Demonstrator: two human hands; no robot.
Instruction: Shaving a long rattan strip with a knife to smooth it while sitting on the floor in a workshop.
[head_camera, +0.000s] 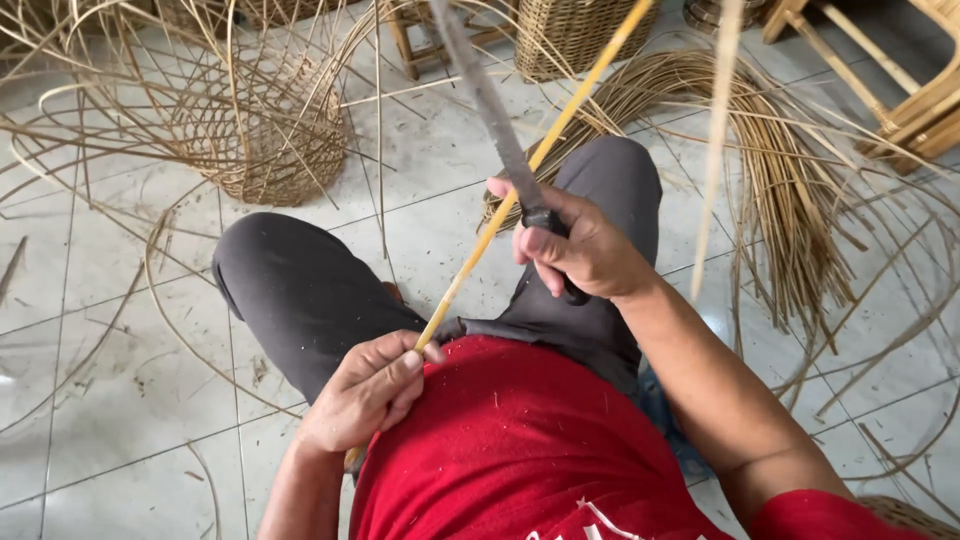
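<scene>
A tiled floor bears a half-woven basket and a rattan bundle; a yellow rattan strip slants between both hands; the left hand pinches its lower end; the right hand grips a knife, its blade crossing the strip.

Seated on the floor, knees raised ahead. Half-woven basket beyond the left knee; bundle of cane strips fanned out right of the right knee. Cane rod slanting up between the knees, left hand low, right hand higher, knife laid against the rod.
</scene>
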